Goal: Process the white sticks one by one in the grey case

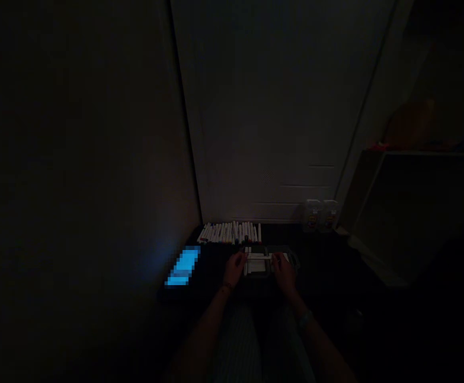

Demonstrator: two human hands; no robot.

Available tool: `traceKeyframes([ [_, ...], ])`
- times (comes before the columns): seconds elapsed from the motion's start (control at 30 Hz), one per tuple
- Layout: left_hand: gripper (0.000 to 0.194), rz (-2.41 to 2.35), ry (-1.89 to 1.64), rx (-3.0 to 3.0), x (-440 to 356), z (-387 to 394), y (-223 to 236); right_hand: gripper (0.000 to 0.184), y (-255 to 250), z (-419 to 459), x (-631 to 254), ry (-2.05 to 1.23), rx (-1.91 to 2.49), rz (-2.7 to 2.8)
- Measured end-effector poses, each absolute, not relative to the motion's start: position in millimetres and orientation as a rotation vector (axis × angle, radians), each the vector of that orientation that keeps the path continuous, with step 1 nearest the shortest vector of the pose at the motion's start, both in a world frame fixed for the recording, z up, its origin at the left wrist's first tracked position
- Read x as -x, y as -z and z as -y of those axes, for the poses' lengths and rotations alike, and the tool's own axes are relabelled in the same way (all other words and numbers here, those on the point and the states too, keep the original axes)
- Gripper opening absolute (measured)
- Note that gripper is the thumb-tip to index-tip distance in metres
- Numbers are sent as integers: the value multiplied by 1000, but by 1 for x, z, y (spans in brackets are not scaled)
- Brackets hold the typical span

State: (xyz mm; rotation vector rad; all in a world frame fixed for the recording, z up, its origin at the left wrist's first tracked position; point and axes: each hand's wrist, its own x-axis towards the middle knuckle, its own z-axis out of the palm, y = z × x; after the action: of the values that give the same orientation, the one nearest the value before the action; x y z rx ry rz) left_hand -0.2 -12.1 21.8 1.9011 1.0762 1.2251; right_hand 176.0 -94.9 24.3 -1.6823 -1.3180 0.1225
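Observation:
In the dim head view, a thin white marker [260, 258] lies sideways between my two hands. My left hand [235, 266] pinches its left end, and the fingers of my right hand [283, 268] close on its right end. Just beneath is a clear plastic case [267, 272] with compartments. A few white markers [246, 265] stand out lengthwise at the left side of the case, beside my left fingers. Other pale contents show in the case, but the darkness hides their details.
Several white markers [232, 233] lie in a row at the back of the dark table [208, 276]. A glowing, blurred screen [182, 268] lies at left. Two clear containers with labels [313, 215] stand at the back right. Walls close in behind and left; a shelf unit [375, 181] stands right.

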Motion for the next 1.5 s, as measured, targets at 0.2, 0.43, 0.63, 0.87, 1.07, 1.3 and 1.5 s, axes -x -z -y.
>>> traceKeyframes([
  [0.2, 48, -1190, -1211, -1831, 1, 9, -17, 43, -23, 95, -176, -95, 1725, 1345],
  [0.43, 45, -1151, -1226, -1849, 1, 10, -18, 43, -20, 92, -176, -87, 1753, 1331],
  [0.63, 41, -1132, -1234, -1837, -1, 7, -18, 39, -22, 93, -176, -58, 1732, 1341],
  [0.87, 39, -1005, -1186, -1802, 0, 17, -25, 36, -26, 95, -176, -95, 1686, 1298],
  [1.07, 42, -1046, -1223, -1797, 0, 13, -21, 33, -22, 92, -177, -89, 1638, 1285],
  [1.3, 41, -1102, -1197, -1817, -1, 17, -25, 33, -31, 98, -175, -132, 1644, 1270],
  [1.5, 40, -1140, -1251, -1854, -2, 12, -16, 34, -26, 96, -175, -142, 1648, 1245],
])
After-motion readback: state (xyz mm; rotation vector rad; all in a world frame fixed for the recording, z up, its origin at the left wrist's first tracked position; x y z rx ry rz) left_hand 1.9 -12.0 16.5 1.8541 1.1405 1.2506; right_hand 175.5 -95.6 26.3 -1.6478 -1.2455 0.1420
